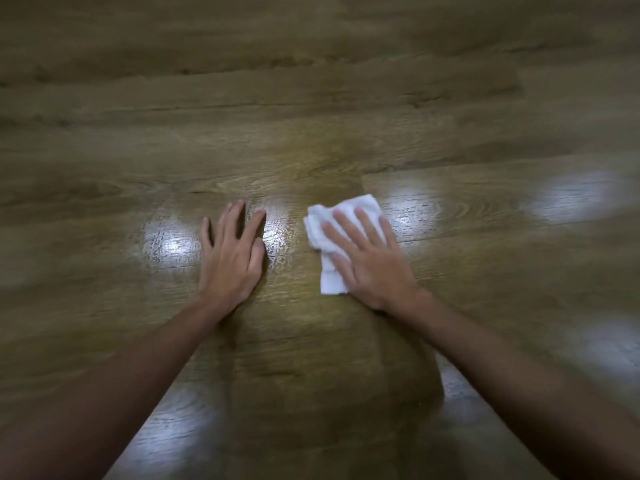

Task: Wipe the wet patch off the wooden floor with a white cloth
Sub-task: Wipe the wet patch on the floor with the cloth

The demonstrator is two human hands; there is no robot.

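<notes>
Head view, the only one supplied: your right hand (367,258) lies flat with fingers straight and spread, pressing the white cloth (332,244) onto the wooden floor (311,98); it grips nothing, and the cloth shows past the fingertips and to the thumb side of the palm. Your left hand (230,251) rests on the floor well to the left of the cloth, fingers extended and slightly splayed, holding nothing, apparently bracing you. The wet patch (282,230) appears as a glossy, rippled sheen on the boards between your two hands, though ceiling-light reflections sit in the same area and its true edges cannot be told apart from glare. Risks, as judged: because the cloth is only pressed, not gripped, it may bunch or slide out from under your palm on a fast stroke; a small crumpled cloth may saturate and smear water sideways instead of lifting it; your left hand sits at the margin of the sheen, so it could slip under your weight or track moisture onto dry boards; and glare may lead you to leave part of the patch untreated. Count: two hands, one cloth, one apparent wet patch, one floor.
</notes>
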